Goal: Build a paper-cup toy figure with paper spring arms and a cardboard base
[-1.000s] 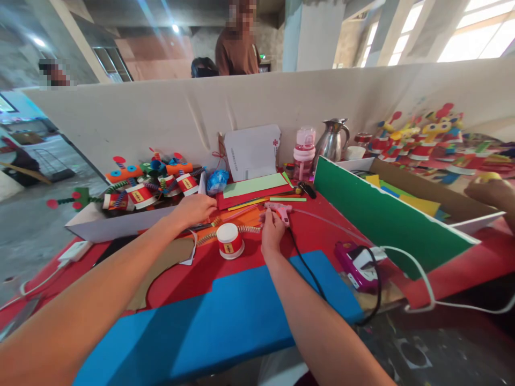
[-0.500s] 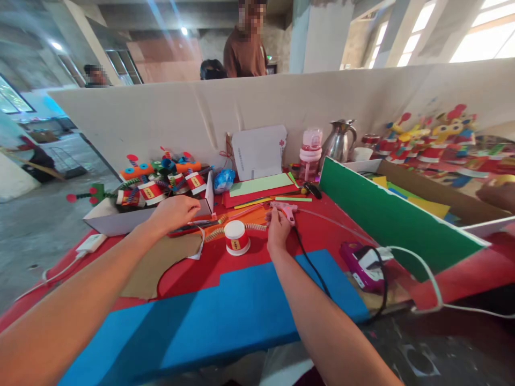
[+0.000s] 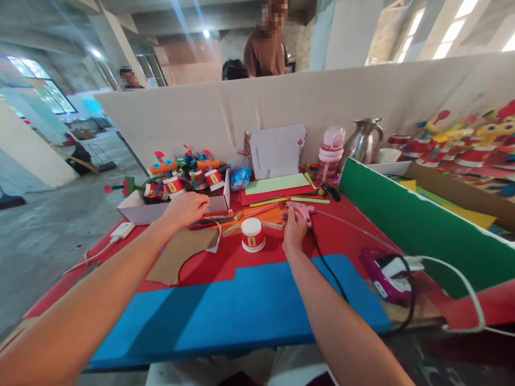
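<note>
My left hand [image 3: 188, 209] hovers at the front corner of a white box of paper-cup figures, its fingers curled together. Whatever they hold, if anything, is hidden. At the middle of the red tabletop, my right hand [image 3: 295, 229] is closed at a pink glue gun [image 3: 306, 213], whose clear glue stick points right and whose black cord runs down toward me. Between my hands an upside-down red and white paper cup [image 3: 253, 236] stands upright, with coiled paper springs [image 3: 272, 225] sticking out on both sides. A brown cardboard piece [image 3: 181, 252] lies below my left hand.
The white box [image 3: 140, 213] of cup figures stands left. A green-sided box [image 3: 394, 230] with coloured paper is right, near a purple power strip [image 3: 384, 276]. A blue sheet [image 3: 257, 305] covers the front edge. A pink bottle [image 3: 331, 155] and steel jug [image 3: 363, 140] stand behind.
The view has turned left, so everything sits farther right in the picture. Both hands keep nearly the same places over the table, and the cup has not moved.
</note>
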A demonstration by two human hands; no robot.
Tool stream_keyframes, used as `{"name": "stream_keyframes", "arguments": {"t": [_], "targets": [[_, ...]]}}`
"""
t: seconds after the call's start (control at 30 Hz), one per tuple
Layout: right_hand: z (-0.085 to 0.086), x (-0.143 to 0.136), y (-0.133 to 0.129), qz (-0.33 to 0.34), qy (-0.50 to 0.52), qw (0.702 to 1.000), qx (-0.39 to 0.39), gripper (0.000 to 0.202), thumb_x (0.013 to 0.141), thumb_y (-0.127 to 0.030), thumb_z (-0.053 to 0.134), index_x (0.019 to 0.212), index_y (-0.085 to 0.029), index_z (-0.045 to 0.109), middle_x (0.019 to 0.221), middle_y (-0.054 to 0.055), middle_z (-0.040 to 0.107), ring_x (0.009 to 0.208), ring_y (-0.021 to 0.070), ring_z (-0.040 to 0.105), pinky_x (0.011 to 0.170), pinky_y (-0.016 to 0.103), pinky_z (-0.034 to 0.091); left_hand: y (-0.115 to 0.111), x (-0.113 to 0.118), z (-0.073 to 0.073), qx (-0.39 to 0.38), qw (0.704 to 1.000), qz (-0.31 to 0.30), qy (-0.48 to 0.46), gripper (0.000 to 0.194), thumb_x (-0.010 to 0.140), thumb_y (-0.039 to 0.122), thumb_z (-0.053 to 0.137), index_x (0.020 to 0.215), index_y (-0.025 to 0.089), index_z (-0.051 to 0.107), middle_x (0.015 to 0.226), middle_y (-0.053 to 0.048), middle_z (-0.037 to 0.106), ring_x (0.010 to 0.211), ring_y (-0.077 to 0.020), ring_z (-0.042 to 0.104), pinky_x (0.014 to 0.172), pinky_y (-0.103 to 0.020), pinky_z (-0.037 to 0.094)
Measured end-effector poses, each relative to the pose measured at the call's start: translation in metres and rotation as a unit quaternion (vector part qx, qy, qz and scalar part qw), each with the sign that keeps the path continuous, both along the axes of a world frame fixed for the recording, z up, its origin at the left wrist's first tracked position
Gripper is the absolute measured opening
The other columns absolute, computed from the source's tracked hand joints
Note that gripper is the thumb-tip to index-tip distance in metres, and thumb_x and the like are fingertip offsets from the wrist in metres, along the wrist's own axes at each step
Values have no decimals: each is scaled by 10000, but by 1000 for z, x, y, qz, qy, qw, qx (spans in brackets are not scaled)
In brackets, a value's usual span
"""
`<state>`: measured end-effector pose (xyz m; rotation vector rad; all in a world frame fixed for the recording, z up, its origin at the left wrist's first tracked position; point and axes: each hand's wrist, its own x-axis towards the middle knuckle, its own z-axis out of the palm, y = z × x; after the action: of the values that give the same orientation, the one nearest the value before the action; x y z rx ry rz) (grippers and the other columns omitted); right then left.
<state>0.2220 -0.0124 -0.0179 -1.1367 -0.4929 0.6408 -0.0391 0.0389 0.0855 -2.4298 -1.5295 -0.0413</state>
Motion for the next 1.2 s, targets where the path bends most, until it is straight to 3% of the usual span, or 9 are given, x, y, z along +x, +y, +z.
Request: {"name": "stream_keyframes", "arguments": {"t": [0.27,0.53,0.7,0.83,0.93,1.07,1.2], "targets": [[-4,2,3,0,-8,1000,9,299,767,-424,553,600,-179,592,562,-5,600,533,117,528,502,237,396,-8,3,-13,-50,999,-10,-1,339,865,311,376,893,215,699,959,-71,730,865,-238,652,659,-289,429],[-1,0,1,-6,-12,1000,7,332,767,-459,571,595,-176,596,548,-1,592,521,119,520,464,234,359,-3,42,-25,-73,997,7,0,334,875,231,411,1076,231,678,1053,-94,716,932,-253,665,705,-298,477],[2,0,0,2,11,1000,4,283,757,-404,574,591,-175,595,549,-6,589,516,113,512,451,226,352,9,61,-22,-83,996,18,37,298,820,147,483,1024,163,699,1003,-163,712,936,-265,668,746,-302,489],[2,1,0,8,8,1000,1,278,760,-399,570,596,-176,595,540,-8,586,507,111,500,447,226,347,14,70,-18,-99,995,10,20,309,822,188,508,1065,199,698,1053,-141,707,986,-271,659,790,-317,490],[1,1,0,6,0,1000,-1,277,756,-402,570,600,-175,597,556,-3,599,531,117,520,467,229,365,15,76,-23,-122,992,-9,14,251,827,236,544,1009,239,717,1027,-98,719,1004,-254,652,815,-303,479],[0,1,1,8,2,1000,0,288,745,-420,568,596,-176,592,572,2,602,538,120,525,476,233,373,15,83,-35,-135,991,14,8,223,823,317,580,921,190,734,967,-136,723,950,-276,660,777,-321,483],[-1,1,2,9,-7,1000,-2,310,733,-455,570,587,-181,585,578,10,609,552,130,536,490,242,386,19,77,-32,-119,992,28,-11,256,846,314,527,983,219,721,999,-121,719,961,-267,658,773,-310,480]]}}
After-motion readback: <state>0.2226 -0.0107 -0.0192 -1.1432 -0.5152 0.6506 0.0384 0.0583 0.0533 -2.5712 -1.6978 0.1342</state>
